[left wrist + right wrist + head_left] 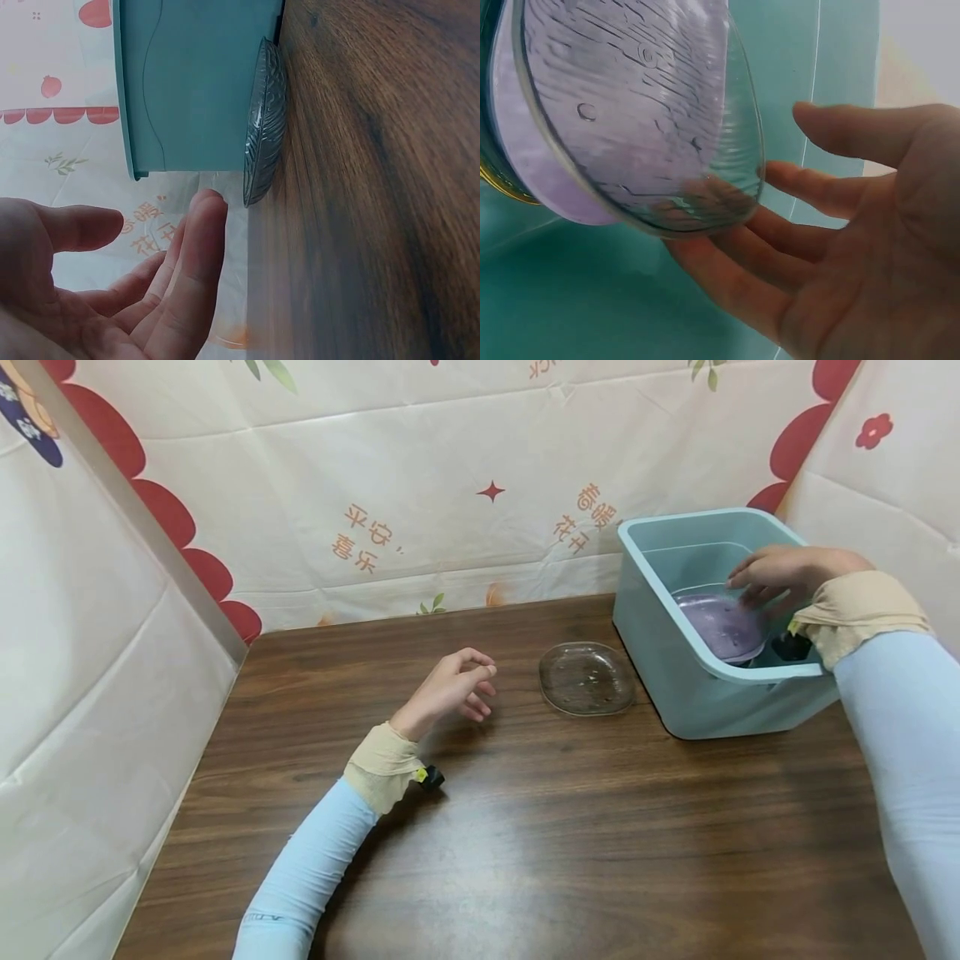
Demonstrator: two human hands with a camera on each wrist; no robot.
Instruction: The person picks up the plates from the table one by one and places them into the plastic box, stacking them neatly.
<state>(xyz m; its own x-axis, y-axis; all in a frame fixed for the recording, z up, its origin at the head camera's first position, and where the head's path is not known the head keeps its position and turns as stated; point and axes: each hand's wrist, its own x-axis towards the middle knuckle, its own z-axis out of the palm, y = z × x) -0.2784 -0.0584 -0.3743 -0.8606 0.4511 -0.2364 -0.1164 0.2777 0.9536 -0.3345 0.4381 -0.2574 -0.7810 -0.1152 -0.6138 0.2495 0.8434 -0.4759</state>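
Note:
My right hand (787,572) reaches into a light blue plastic bin (686,681). The right wrist view shows a clear glass plate (645,127) with a textured surface. Several fingers of this hand touch the plate's edge from behind, while the thumb stands away from it. Behind the glass lies a purple plate (562,187), which the head view also shows inside the bin. My left hand (450,689) hovers over the table with loosely bent fingers and holds nothing. It is nearest to another clear glass plate (587,678), which lies on the wood beside the bin.
A dark brown wooden table (525,843) carries the bin and the loose plate. Printed white cloth (450,460) hangs behind the table and at both sides. Part of a yellow rim (510,191) shows beneath the purple plate in the right wrist view.

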